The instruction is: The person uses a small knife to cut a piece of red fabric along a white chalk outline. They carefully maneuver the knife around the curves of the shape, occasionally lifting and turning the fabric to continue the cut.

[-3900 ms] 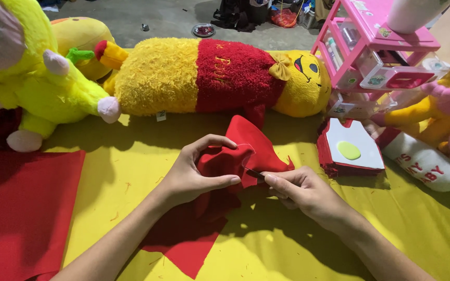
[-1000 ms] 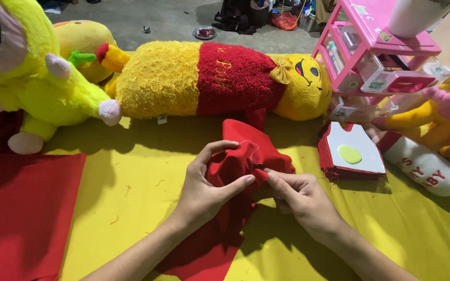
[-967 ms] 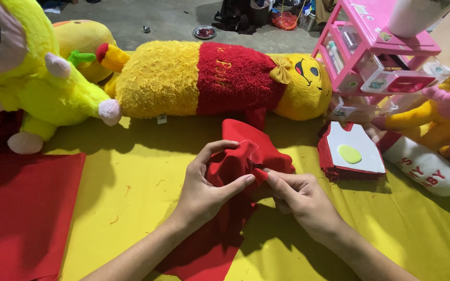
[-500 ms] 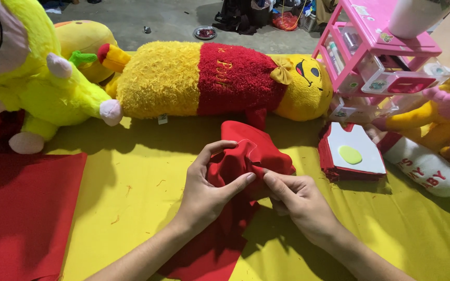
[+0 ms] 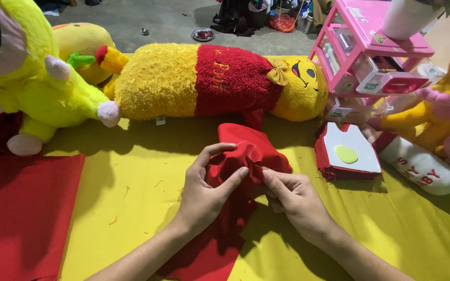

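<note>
Left hand (image 5: pixel 204 190) and right hand (image 5: pixel 292 195): both pinch the bunched red fabric piece (image 5: pixel 243 161), fingers closed on its folds. Long yellow-and-red plush toy (image 5: pixel 214 80): landmark, lying just behind the fabric. Yellow cloth (image 5: pixel 136 171): under it. Stack of red cut pieces (image 5: pixel 347 156): right of fabric.

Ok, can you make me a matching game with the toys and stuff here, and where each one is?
Things:
1. long yellow and red plush
2. bunched red cloth
3. pink drawer unit
4. flat red sheet

Places:
A. at the left edge, lying on the yellow cloth
B. top right corner
C. lying across the back, behind the hands
D. between the left hand and right hand

Pairs: 1-C, 2-D, 3-B, 4-A
</note>
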